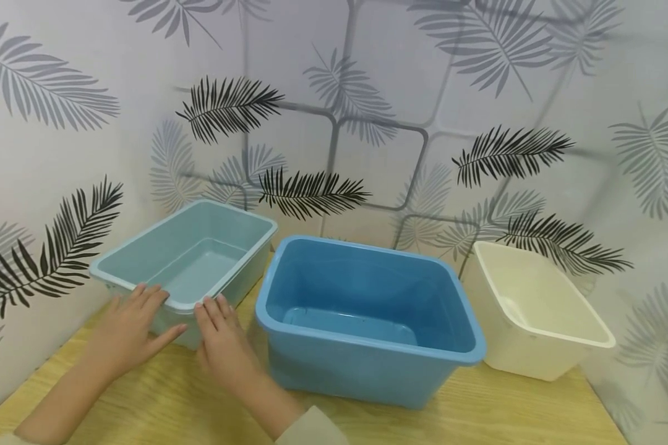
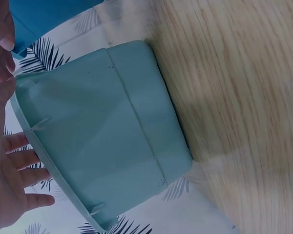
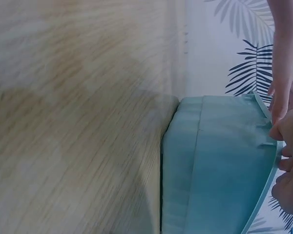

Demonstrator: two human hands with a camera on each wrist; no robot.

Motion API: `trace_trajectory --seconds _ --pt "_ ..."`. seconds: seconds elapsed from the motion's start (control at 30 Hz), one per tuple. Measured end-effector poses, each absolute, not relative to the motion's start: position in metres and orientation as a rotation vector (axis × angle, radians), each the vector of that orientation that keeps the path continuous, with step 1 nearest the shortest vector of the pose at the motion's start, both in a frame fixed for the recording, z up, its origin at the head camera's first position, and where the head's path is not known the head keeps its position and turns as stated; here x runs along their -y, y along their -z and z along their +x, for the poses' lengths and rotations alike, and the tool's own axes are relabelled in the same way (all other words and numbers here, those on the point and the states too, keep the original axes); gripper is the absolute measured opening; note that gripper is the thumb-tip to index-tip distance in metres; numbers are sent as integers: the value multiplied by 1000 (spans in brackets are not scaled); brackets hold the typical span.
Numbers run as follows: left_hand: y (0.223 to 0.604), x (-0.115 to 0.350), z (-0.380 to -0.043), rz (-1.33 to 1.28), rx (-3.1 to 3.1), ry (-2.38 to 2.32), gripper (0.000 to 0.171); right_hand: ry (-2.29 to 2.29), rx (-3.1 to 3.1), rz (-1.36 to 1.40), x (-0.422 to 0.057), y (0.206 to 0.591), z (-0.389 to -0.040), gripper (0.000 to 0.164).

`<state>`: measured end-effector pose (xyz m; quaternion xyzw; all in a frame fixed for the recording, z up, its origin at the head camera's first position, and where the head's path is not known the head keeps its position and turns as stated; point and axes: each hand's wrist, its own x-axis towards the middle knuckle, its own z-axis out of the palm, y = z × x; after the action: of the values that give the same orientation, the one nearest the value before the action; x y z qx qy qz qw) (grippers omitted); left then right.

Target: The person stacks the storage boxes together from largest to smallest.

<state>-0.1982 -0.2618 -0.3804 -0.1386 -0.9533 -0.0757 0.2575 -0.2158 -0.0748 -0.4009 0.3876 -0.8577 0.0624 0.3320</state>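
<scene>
A pale teal plastic basin (image 1: 206, 275) stands on the wooden table at the left, with nothing inside it. My left hand (image 1: 125, 330) rests on the near end of its rim, with the fingers laid over the edge and the thumb pointing toward the right hand. At the near right corner of the same rim lies my right hand (image 1: 225, 343), its fingers extended over the edge. The left wrist view shows the basin's outer end wall (image 2: 107, 131), with left fingers (image 2: 31, 175) reaching behind the rim.
A larger blue basin (image 1: 367, 377) stands right beside my right hand, in the middle of the table (image 1: 490, 414). Farther right is a cream basin (image 1: 523, 349). A leaf-patterned wall covering (image 1: 389, 161) rises behind all three.
</scene>
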Motion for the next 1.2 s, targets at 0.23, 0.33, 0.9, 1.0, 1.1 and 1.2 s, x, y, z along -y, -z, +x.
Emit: trace_trajectory --seconds 0.23,0.33,0.9,1.0,1.1,1.2 --pt "382 259 -188 -328 2617 112 73 -300 2341 1038 76 401 -216 49" --pt "386 249 -183 -363 2591 79 74 -292 2369 1035 78 403 -221 53" --pt "389 225 -167 -370 2588 125 62 -341 2576 1023 81 395 -235 59" --pt "390 229 -168 -361 2567 145 60 -313 2598 1026 82 393 -233 60" --pt "390 233 -168 -354 2540 153 59 -298 2590 1041 84 391 -232 61" --pt "390 237 -168 -342 2519 170 58 -286 2587 1063 87 391 -231 61"
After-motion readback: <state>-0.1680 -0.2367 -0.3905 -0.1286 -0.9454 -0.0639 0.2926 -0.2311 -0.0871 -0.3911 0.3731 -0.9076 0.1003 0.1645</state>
